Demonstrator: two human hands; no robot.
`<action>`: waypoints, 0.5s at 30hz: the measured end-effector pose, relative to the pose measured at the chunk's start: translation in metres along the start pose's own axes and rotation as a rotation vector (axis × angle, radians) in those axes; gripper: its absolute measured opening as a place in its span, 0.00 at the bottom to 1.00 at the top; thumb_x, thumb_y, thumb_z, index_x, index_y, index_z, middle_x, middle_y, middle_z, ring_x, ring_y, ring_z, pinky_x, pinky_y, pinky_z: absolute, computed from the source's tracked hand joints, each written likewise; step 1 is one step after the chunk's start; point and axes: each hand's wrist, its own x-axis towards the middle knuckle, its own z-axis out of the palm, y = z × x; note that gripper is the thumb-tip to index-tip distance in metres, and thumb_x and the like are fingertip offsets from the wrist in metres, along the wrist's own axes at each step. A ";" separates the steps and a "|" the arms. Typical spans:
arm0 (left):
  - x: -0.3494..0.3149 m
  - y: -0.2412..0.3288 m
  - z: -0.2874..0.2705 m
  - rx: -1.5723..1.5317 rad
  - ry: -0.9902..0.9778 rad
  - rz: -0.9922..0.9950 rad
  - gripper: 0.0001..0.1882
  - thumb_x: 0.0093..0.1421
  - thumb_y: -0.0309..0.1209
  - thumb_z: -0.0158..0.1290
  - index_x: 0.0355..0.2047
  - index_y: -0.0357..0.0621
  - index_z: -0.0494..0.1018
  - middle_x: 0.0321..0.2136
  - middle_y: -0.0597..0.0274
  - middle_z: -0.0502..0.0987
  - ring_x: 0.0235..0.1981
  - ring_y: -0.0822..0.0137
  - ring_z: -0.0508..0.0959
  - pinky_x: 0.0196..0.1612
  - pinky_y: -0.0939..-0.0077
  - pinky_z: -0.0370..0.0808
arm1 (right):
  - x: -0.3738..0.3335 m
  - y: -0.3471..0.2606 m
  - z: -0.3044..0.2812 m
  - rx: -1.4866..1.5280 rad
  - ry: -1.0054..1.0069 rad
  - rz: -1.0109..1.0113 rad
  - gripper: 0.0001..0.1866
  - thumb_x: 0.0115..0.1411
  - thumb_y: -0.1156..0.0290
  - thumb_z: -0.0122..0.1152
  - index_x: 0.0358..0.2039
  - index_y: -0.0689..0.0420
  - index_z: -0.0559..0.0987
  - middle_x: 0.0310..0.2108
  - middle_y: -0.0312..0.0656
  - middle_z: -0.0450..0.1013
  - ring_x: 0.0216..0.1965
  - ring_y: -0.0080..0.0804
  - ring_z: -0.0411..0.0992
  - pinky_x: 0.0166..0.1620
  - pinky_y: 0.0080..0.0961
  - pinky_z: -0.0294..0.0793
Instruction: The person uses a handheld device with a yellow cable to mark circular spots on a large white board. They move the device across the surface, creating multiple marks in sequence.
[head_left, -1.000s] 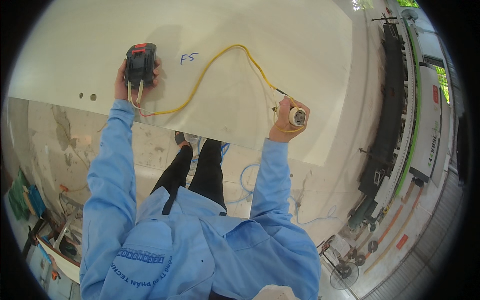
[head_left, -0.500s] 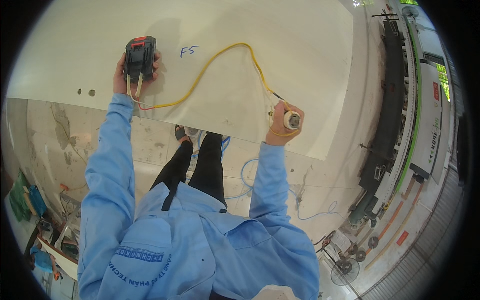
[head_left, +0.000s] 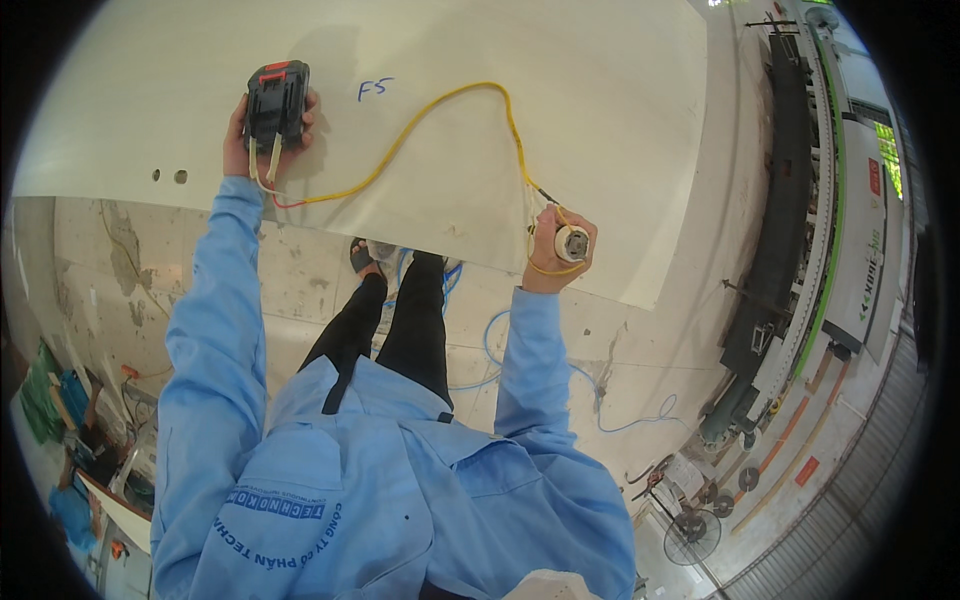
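Observation:
My left hand (head_left: 238, 140) is wrapped round a black and red power tool battery pack (head_left: 277, 105), held over the white board (head_left: 430, 45). Two pale-wrapped leads leave the pack's near end and join a yellow cable (head_left: 410, 125). That cable arches to the right and reaches my right hand (head_left: 545, 250). The fingers there are closed round a cream-coloured round device (head_left: 572, 243) with a grey, motor-like end facing up. A loop of yellow wire circles this device and my fingers. What lies under my right palm is hidden.
Blue hose (head_left: 490, 335) lies coiled on the stained floor (head_left: 640, 390) by my feet. A long machine (head_left: 765, 230) runs along the right side, with a standing fan (head_left: 692, 537) nearer me. Tools and cloths (head_left: 75, 400) crowd the lower left. Two holes pierce the board.
Both hands have shifted slightly up and left in view, still holding the battery pack and the round device. The device's upper end is turned a little differently.

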 end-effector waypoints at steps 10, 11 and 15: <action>0.001 0.000 -0.003 0.004 0.016 -0.003 0.38 0.68 0.51 0.43 0.68 0.37 0.53 0.57 0.41 0.65 0.48 0.52 0.73 0.48 0.58 0.76 | -0.013 0.001 -0.016 0.035 0.050 -0.070 0.11 0.56 0.79 0.67 0.36 0.59 0.72 0.35 0.45 0.77 0.36 0.28 0.76 0.42 0.26 0.77; 0.001 0.000 -0.003 -0.001 0.008 -0.004 0.38 0.68 0.51 0.43 0.68 0.37 0.53 0.57 0.41 0.65 0.48 0.52 0.73 0.47 0.58 0.76 | -0.015 0.002 -0.015 -0.001 0.040 -0.086 0.11 0.56 0.77 0.67 0.36 0.60 0.73 0.35 0.45 0.77 0.35 0.28 0.75 0.41 0.26 0.77; -0.001 0.000 -0.001 -0.021 0.003 -0.009 0.38 0.68 0.51 0.43 0.68 0.36 0.53 0.57 0.40 0.65 0.48 0.53 0.73 0.47 0.58 0.76 | -0.018 0.007 -0.006 -0.009 0.020 0.049 0.10 0.57 0.77 0.67 0.35 0.61 0.74 0.34 0.45 0.76 0.34 0.28 0.75 0.40 0.27 0.77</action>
